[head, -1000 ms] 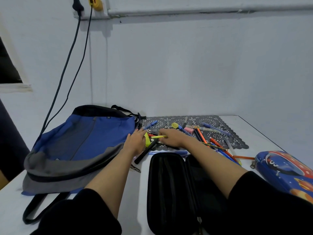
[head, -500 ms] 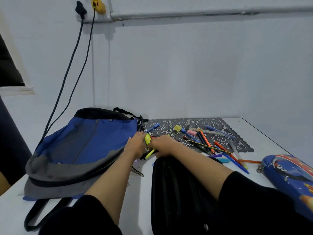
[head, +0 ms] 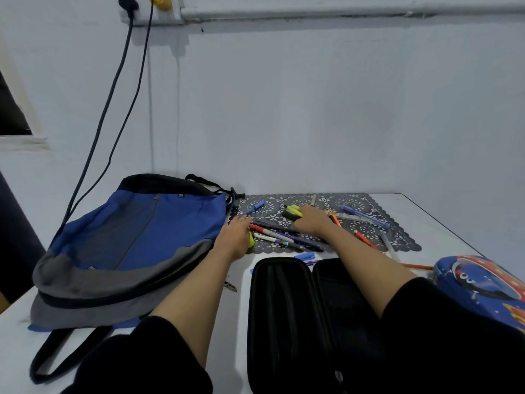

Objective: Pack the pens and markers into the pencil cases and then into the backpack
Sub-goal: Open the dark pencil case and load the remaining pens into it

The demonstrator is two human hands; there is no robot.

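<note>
Head camera: I am looking down over two bare forearms in black sleeves, reaching across a white counter (head: pixel 237 314) that stands against a pale wall (head: pixel 312 109).

The left hand (head: pixel 234 237) lies at the near-left edge of a dark lace-pattern mat (head: pixel 369 226), touching the side of the backpack (head: pixel 136 237). Its fingers point towards a blue pen (head: pixel 254 208). A yellow-green marker (head: pixel 251 242) shows at its thumb side, but I cannot tell whether the hand grips it.

The right hand (head: pixel 312 220) is further back on the mat, with its fingers curled round a yellow highlighter (head: pixel 292 212) that has a black body.

The other pens and markers (head: pixel 284 237) lie scattered over the mat, most of them between and to the right of the two hands. A few have spilled onto the counter near the mat's front edge.

The black pencil case (head: pixel 284 322) lies open and flat on the counter, just in front of the mat. The right forearm crosses above its right half.

The blue pencil case (head: pixel 483 285), printed with a cartoon rocket, sits at the far right and is cut off by the frame edge.

The backpack is blue and grey and lies flat on the left side of the counter, with a strap trailing towards me.

Two dark cables (head: pixel 113 81) hang down the wall behind it.
</note>
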